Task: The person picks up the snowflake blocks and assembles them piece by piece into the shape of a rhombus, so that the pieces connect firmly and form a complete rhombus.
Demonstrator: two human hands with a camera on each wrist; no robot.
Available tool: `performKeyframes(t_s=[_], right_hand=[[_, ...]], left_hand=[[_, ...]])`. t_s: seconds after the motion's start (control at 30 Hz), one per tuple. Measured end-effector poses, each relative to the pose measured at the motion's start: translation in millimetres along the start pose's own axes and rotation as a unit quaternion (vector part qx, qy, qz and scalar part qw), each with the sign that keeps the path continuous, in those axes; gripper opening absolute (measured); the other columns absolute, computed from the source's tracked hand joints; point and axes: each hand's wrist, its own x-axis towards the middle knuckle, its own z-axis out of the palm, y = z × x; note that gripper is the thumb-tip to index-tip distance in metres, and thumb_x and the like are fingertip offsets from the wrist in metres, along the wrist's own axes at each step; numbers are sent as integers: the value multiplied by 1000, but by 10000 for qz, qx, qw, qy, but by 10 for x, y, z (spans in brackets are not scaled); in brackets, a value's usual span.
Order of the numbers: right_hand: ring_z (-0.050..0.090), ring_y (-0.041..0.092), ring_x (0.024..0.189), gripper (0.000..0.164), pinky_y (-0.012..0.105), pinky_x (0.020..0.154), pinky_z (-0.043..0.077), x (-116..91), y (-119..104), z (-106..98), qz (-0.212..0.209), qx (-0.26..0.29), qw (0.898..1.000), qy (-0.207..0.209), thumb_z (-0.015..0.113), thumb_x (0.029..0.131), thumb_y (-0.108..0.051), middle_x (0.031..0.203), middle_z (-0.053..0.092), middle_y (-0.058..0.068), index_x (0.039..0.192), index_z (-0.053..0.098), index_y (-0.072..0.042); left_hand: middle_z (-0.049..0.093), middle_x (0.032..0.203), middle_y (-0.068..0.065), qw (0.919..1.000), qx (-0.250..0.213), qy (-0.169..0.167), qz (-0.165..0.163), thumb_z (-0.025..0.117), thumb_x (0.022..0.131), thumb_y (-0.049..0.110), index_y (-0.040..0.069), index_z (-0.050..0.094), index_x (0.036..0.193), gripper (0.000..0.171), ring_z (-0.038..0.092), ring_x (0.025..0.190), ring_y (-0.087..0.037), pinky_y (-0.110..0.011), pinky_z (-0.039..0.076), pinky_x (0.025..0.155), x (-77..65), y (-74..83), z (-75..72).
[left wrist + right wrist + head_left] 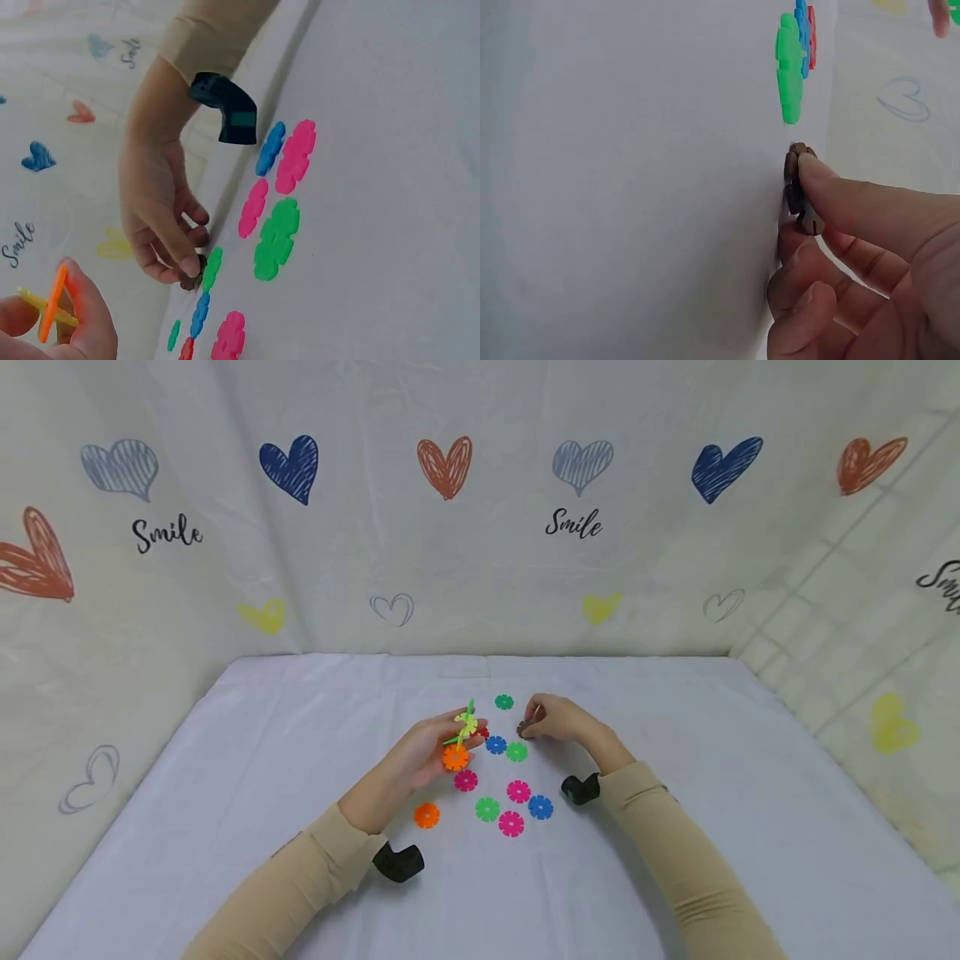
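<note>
My left hand (423, 750) holds a small joined cluster of notched flower-shaped plastic discs. An orange disc (455, 758), a yellow disc (468, 724) and a light green disc (471, 706) show in it, raised over the table. Farther right, my right hand (564, 718) pinches a brown disc (794, 184) between thumb and fingers, low at the tabletop. Close to that hand lie a light green disc (517, 752) and a blue disc (496, 745). A red disc (483, 733) is partly hidden behind the left fingertips.
Nearer me lie pink discs (512, 824), another blue disc (541, 807), a green disc (487, 809) and a loose orange disc (427, 816). A dark green disc (504, 702) sits at the back. White cloth covers the table (300, 735); a printed curtain (495, 560) hangs behind.
</note>
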Motion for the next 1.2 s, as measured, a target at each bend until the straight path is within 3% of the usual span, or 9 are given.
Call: performKeyframes(t_s=[0.17,0.33,0.4,0.67,0.77,0.97,1.03,1.2], right_hand=[[56,22,76,19,30,68,48,-31,21,-44,-207,218,9990,338,73,96,-17,91,61,9,107,64,-4],[56,22,72,24,31,66,43,-35,-18,-45,-456,855,9905,980,74,96,-21,91,67,13,113,69,-5],[55,23,73,27,32,67,43,-34,-59,-34,-501,1198,9849,1142,74,96,-23,94,70,15,115,69,-5],[53,37,76,31,39,71,45,-50,-241,42,-525,2429,9561,1550,73,98,-25,98,69,23,120,71,-4],[52,35,74,31,38,69,44,-48,-271,66,-631,2722,9465,1616,72,98,-24,94,67,24,120,71,-3],[54,20,70,33,28,70,50,-61,-352,123,-607,3350,9253,1669,72,98,-26,94,74,8,122,72,-3],[53,17,68,34,26,69,49,-75,-390,144,-600,3470,9207,1682,72,98,-26,94,76,2,123,72,-3],[51,15,66,33,24,65,47,-74,-418,195,-723,3556,9159,1718,72,99,-25,93,76,2,121,72,-1]], left_hand=[[53,147,-13,9996,-251,-72,-114,45,110,19,8,36,157,50,63,100,-15,-22,54,86,40,10,36],[52,150,-12,9993,-317,-159,-149,46,110,21,11,34,159,51,56,127,-28,-20,55,82,97,31,59],[51,151,-12,9991,-352,-192,-163,45,110,25,12,33,159,52,52,130,-30,-20,55,81,114,40,63],[52,151,-10,9983,-475,-283,-193,37,112,35,7,35,158,54,64,88,-13,-18,54,70,125,50,60],[53,150,-7,9985,-458,-190,-243,39,112,37,8,36,157,54,65,88,-12,-18,53,71,121,45,66],[55,148,-9,9994,-166,-115,-290,43,110,41,14,37,159,56,64,94,-13,-20,54,73,105,12,106],[57,145,-11,9994,-80,-105,-332,44,110,42,18,39,158,54,63,94,-14,-20,55,73,105,-6,116],[64,125,-7,9993,51,-85,-360,45,109,45,20,45,154,52,57,79,-10,-17,50,66,108,-37,111]])
